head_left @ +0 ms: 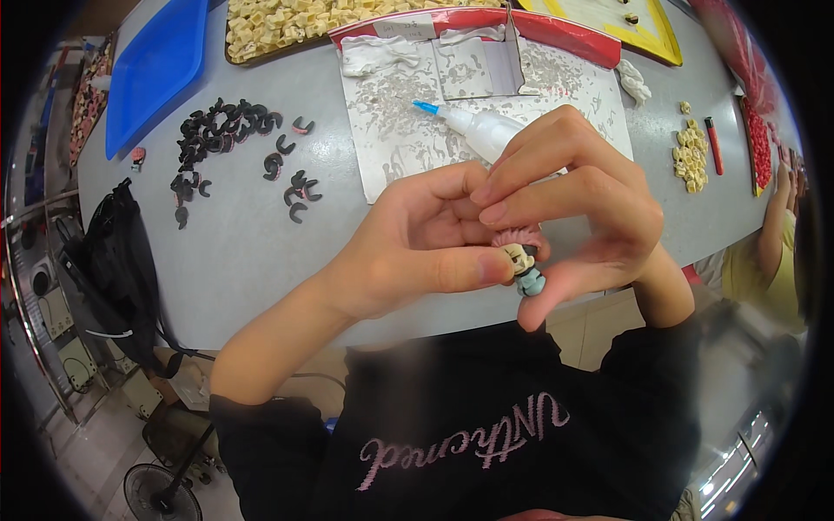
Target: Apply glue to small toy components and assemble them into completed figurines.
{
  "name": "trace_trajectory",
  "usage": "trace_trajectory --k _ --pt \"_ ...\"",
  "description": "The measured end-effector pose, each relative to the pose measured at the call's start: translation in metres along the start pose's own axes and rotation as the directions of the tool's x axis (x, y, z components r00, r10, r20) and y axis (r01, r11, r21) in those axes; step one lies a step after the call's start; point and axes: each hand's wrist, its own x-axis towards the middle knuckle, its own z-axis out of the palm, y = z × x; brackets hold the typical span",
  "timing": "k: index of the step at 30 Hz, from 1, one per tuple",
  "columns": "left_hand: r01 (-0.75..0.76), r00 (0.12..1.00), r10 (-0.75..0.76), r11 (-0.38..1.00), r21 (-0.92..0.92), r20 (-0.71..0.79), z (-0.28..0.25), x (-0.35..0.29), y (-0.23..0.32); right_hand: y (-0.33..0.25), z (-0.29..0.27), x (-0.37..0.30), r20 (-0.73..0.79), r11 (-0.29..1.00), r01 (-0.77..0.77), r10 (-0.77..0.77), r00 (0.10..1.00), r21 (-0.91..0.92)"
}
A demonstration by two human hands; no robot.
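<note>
Close to the table's front edge I hold a small toy figurine [524, 263] with spiky pink hair, a pale face and a light teal body. My left hand [404, 247] pinches it, the thumb lying against its face side and the fingers curled behind. From above, the fingers of my right hand [599, 204] come down to the pink hair, while its thumb is bent beneath the body. Just behind my hands a white squeeze bottle [491, 130] with a blue tip lies on a stained white sheet [395, 143]; my right hand partly hides it.
Black curved pieces [230, 122] with pink edges are scattered at left, near a blue tray [161, 74]. A tray of pale yellow pieces [287, 30] stands at the back. At right are more pale pieces [691, 156], a red stick [714, 146] and another person's arm [773, 221].
</note>
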Motion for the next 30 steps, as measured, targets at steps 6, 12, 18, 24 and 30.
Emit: trace_trajectory --k 6,12,18,24,30 --pt "-0.020 1.000 0.020 1.000 -0.008 0.019 0.002 0.000 0.001 -0.001 -0.003 0.000 -0.001 1.000 -0.007 0.007 1.000 -0.016" --pt "-0.071 0.997 0.071 0.997 -0.029 -0.002 0.004 -0.001 0.001 -0.004 -0.004 0.001 -0.035 0.999 -0.031 0.030 0.999 -0.040" --pt "-0.071 0.997 0.071 0.997 0.016 0.033 0.001 0.000 0.002 -0.008 -0.004 0.003 -0.056 0.998 -0.052 0.049 0.997 -0.047" --pt "-0.059 0.996 0.069 0.988 0.144 -0.063 0.002 0.000 0.004 -0.015 -0.006 0.004 -0.039 0.988 -0.105 0.101 0.994 -0.111" --pt "-0.263 0.950 0.304 0.904 0.336 -0.075 -0.004 0.001 0.017 -0.007 -0.013 0.006 -0.166 0.956 -0.181 0.145 0.975 -0.231"
